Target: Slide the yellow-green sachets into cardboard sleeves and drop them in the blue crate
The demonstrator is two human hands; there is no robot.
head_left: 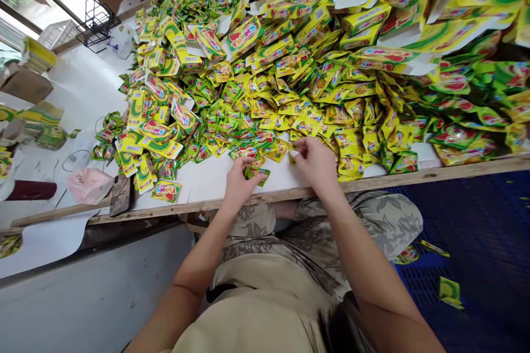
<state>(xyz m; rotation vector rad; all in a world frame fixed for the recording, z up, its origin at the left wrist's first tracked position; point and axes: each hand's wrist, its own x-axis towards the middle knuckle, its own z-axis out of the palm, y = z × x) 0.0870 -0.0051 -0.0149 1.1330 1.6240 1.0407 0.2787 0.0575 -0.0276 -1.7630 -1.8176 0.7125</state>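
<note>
My left hand [240,181] is at the table's front edge, thumb and fingers closed on a small green sachet [260,176] with a red fruit print. To its right, my right hand [318,164] has its fingers curled in a pinch on a small yellow sachet [292,158], mostly hidden by the fingertips. Just beyond both hands spreads a heap of green and yellow sachets [244,113]. One sachet [166,191] lies apart, left of my left hand.
Small yellow cartons [244,36] lie over the heap, and more [143,140] are piled on the left. A phone [121,196], a pink bag [89,186] and a black wire rack [96,22] are on the left. Wooden edging [199,206] borders the table. A blue crate [422,287] is below right.
</note>
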